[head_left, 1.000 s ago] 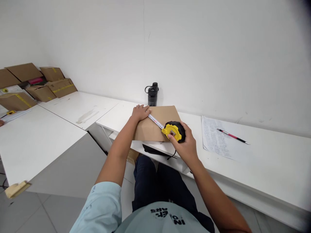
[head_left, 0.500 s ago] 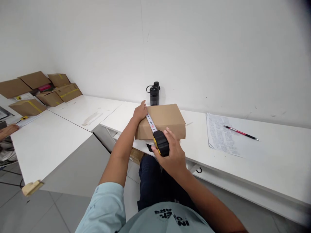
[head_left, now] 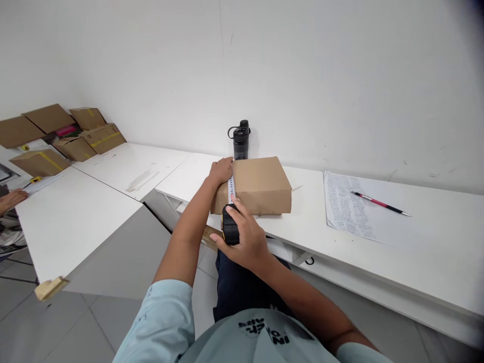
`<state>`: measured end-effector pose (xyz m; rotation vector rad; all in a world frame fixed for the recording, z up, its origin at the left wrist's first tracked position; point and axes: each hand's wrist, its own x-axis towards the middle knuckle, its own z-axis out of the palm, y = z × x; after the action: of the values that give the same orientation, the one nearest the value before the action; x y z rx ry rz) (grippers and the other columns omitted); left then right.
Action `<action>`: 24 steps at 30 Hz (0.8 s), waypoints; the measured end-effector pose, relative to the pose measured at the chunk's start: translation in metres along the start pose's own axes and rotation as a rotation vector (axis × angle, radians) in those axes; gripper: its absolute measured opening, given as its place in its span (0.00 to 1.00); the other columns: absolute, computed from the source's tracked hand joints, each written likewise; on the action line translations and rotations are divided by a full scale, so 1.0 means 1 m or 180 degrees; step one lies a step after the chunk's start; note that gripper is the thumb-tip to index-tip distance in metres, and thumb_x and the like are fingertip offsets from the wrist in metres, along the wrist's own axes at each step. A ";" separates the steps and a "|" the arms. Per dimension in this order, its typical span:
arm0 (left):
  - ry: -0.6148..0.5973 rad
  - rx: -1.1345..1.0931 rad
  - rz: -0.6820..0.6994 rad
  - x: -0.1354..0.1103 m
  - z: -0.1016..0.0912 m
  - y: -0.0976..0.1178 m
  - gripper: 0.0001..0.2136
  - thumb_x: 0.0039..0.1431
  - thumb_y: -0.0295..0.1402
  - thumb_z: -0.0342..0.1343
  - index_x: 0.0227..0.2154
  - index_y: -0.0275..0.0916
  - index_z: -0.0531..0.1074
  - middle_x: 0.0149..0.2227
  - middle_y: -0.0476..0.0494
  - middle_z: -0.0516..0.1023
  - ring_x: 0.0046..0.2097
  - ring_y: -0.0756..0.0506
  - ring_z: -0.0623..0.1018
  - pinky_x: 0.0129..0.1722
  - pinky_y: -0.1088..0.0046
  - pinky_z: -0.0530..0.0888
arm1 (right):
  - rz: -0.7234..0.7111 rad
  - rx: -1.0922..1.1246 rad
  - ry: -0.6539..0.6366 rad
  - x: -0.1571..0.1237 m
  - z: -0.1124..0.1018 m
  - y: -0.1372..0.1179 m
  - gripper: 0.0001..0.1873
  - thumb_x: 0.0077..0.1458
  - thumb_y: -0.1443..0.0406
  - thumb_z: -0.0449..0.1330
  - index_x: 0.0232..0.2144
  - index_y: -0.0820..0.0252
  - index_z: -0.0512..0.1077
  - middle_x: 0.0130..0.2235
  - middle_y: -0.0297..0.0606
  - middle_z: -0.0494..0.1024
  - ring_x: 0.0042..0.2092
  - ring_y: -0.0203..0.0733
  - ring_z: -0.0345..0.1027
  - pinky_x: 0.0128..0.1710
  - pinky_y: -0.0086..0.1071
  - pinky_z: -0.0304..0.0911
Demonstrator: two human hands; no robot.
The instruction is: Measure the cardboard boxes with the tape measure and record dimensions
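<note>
A brown cardboard box [head_left: 260, 176] lies on the white table in front of me. My right hand [head_left: 247, 234] is closed around a black and yellow tape measure [head_left: 230, 225] at the box's near edge. From its case the white tape blade [head_left: 231, 189] runs out across the left part of the box top, away from me. At the far left corner of the box, my left hand [head_left: 221, 170] is closed on the blade's end; its fingertips are partly hidden.
Behind the box stands a black shaker bottle [head_left: 241, 141]. Handwritten sheets [head_left: 348, 212] with a red and black pen [head_left: 380, 203] lie to the right. Several cardboard boxes [head_left: 100, 138] are stacked far left, near another person's hand [head_left: 13, 200].
My right hand has moved left with the tape measure, so the blade now runs straighter across the box. My left hand stays at the far corner. The view has shifted slightly.
</note>
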<state>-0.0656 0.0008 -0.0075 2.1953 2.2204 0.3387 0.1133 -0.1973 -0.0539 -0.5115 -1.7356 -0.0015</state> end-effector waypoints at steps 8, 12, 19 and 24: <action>-0.0001 -0.0093 -0.0030 0.000 -0.004 0.000 0.27 0.73 0.31 0.36 0.71 0.43 0.62 0.71 0.41 0.71 0.70 0.37 0.71 0.69 0.51 0.63 | 0.0012 -0.0070 -0.0157 0.015 0.000 -0.014 0.23 0.62 0.58 0.65 0.56 0.61 0.70 0.55 0.54 0.78 0.58 0.57 0.76 0.53 0.47 0.80; -0.0019 -0.0038 -0.0033 0.003 -0.004 0.001 0.27 0.73 0.32 0.36 0.70 0.44 0.64 0.71 0.42 0.70 0.70 0.37 0.70 0.69 0.50 0.63 | 0.0015 -0.0070 -0.0099 0.014 -0.002 -0.015 0.19 0.61 0.62 0.64 0.53 0.60 0.72 0.55 0.53 0.79 0.58 0.56 0.76 0.54 0.46 0.78; -0.0023 0.0020 -0.0060 0.010 -0.006 0.006 0.26 0.75 0.39 0.32 0.55 0.45 0.77 0.63 0.39 0.79 0.64 0.34 0.75 0.64 0.47 0.66 | 0.0187 -0.0138 -0.0096 0.016 0.005 -0.010 0.20 0.60 0.62 0.63 0.54 0.58 0.71 0.56 0.52 0.79 0.59 0.57 0.75 0.55 0.52 0.73; 0.0026 0.0095 -0.0093 0.011 -0.004 0.006 0.24 0.75 0.40 0.33 0.57 0.44 0.74 0.64 0.38 0.77 0.64 0.34 0.73 0.64 0.48 0.66 | 0.0192 0.0295 0.0134 0.018 0.021 -0.002 0.21 0.58 0.66 0.63 0.54 0.58 0.70 0.59 0.54 0.75 0.69 0.61 0.65 0.63 0.56 0.70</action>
<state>-0.0604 0.0111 -0.0010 2.1775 2.2740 0.3170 0.0904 -0.1876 -0.0419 -0.4920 -1.6702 0.1100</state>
